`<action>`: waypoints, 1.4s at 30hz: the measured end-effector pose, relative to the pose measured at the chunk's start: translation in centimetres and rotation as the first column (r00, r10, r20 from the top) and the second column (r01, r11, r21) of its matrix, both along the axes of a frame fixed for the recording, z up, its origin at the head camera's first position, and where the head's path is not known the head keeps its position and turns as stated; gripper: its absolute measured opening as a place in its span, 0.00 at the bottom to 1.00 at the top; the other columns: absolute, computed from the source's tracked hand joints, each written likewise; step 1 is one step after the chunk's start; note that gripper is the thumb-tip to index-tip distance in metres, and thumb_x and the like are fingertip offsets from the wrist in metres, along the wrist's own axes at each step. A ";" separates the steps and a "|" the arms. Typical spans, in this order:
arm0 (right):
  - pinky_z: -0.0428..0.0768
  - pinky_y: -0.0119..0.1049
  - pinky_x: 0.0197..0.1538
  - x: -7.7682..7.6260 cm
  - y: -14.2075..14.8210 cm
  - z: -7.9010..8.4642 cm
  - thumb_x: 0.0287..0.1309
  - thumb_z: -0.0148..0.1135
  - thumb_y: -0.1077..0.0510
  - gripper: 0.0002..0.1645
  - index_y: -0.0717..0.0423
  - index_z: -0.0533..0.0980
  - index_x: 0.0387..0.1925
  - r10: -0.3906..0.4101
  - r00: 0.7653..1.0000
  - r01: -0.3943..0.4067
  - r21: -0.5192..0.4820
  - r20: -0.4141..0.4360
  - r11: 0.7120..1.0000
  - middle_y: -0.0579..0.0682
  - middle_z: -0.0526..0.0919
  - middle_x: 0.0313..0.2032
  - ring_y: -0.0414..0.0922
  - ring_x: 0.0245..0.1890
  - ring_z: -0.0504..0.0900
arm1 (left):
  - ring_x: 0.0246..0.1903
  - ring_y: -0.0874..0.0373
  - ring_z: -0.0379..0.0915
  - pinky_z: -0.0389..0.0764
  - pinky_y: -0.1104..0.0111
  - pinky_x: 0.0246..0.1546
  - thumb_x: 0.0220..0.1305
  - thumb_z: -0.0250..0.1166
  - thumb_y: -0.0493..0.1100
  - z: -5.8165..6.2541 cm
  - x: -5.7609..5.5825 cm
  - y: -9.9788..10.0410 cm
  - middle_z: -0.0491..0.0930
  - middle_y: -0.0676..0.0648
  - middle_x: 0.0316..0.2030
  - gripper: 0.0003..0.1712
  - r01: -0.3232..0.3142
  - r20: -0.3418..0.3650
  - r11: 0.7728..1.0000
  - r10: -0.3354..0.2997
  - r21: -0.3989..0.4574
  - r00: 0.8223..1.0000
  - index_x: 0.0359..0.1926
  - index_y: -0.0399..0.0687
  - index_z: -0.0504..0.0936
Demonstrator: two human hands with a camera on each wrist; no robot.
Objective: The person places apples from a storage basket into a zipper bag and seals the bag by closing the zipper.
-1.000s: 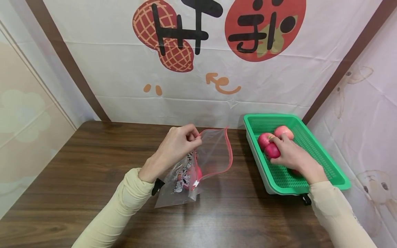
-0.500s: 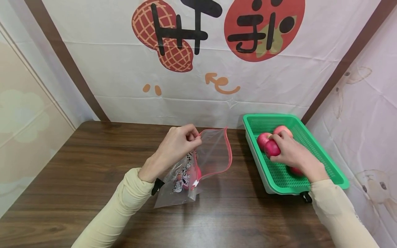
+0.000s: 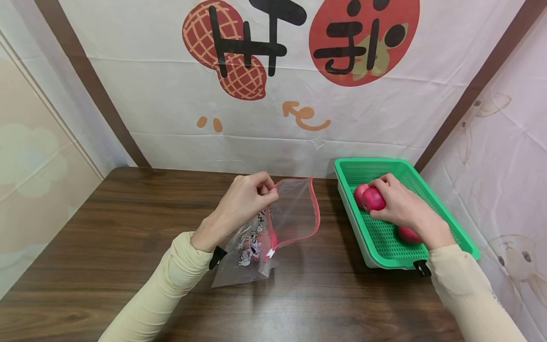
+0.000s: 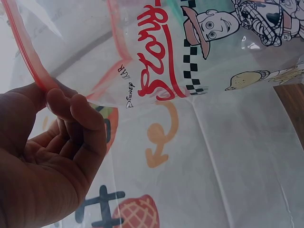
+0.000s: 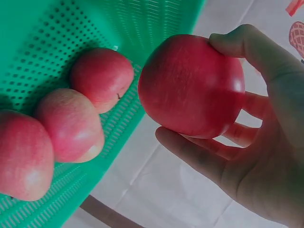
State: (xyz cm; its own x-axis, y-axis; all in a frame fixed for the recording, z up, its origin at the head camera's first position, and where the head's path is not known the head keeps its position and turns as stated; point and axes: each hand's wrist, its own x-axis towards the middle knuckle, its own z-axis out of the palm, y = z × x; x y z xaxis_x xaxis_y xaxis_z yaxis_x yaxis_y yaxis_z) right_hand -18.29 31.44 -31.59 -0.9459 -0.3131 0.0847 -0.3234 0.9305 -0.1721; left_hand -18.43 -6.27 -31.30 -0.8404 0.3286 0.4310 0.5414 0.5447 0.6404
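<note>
My left hand (image 3: 239, 204) pinches the red zip edge of a clear zip bag (image 3: 295, 211) between thumb and fingers. The bag's mouth gapes toward the right, and a white slider (image 3: 270, 253) sits at the near end of the zip. Cartoon figures (image 4: 216, 26) are printed on its side. Something round and reddish (image 3: 255, 251) shows through the print, low in the bag. With thumb and fingertips, my right hand (image 3: 403, 205) grips a red apple (image 5: 192, 88) above the green basket (image 3: 393, 263). Inside, three more apples (image 5: 71, 126) lie in a row.
Dark wooden tabletop (image 3: 141, 228) lies under the bag and basket. A printed white cloth (image 3: 273, 147) hangs along the table's back edge, and another cloth (image 3: 508, 190) hangs close to the basket's right side.
My right hand has lifted the apple slightly up and away from the others in the basket, uncovering more of the apple near the wrist. My left hand and the bag stay put.
</note>
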 end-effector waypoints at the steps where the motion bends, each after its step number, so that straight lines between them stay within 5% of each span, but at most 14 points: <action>1: 0.83 0.53 0.42 0.0 -0.1 0.1 0.44 0.75 0.52 0.41 0.59 0.71 0.60 -0.002 1.000 0.002 0.005 0.000 1.000 0.62 0.69 0.54 0.60 0.49 0.75 | 0.18 0.64 0.66 0.68 0.72 0.23 0.53 0.61 0.37 0.0 0.0 0.0 0.72 0.56 0.17 0.05 0.002 0.000 1.000 -0.002 0.001 1.000 0.25 0.51 0.80; 28: 0.79 0.44 0.39 -0.2 -4.0 3.9 0.47 0.71 0.50 0.36 0.48 0.70 0.60 0.037 0.997 -0.036 0.023 -0.075 0.999 0.53 0.70 0.51 0.50 0.45 0.75 | 0.17 0.64 0.65 0.68 0.72 0.23 0.55 0.61 0.38 0.0 0.3 0.0 0.71 0.56 0.16 0.05 0.007 0.019 1.000 -0.007 0.011 1.000 0.25 0.51 0.80; 42: 0.82 0.48 0.42 -0.1 -6.0 5.0 0.45 0.74 0.47 0.41 0.47 0.69 0.61 0.081 0.992 -0.082 -0.001 -0.091 0.997 0.52 0.69 0.56 0.50 0.48 0.75 | 0.17 0.65 0.65 0.68 0.73 0.23 0.56 0.62 0.38 -0.3 0.1 0.0 0.72 0.56 0.17 0.05 0.016 0.029 1.000 -0.016 0.022 0.999 0.25 0.52 0.80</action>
State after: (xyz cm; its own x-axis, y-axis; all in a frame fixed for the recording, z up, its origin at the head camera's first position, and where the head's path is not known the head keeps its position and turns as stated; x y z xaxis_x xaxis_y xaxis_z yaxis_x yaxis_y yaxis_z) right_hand -18.36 25.48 -26.64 -0.9055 -0.3884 0.1711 -0.4128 0.8996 -0.1426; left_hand -18.32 -6.22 -31.58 -0.8473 0.3330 0.4137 0.5310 0.5218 0.6676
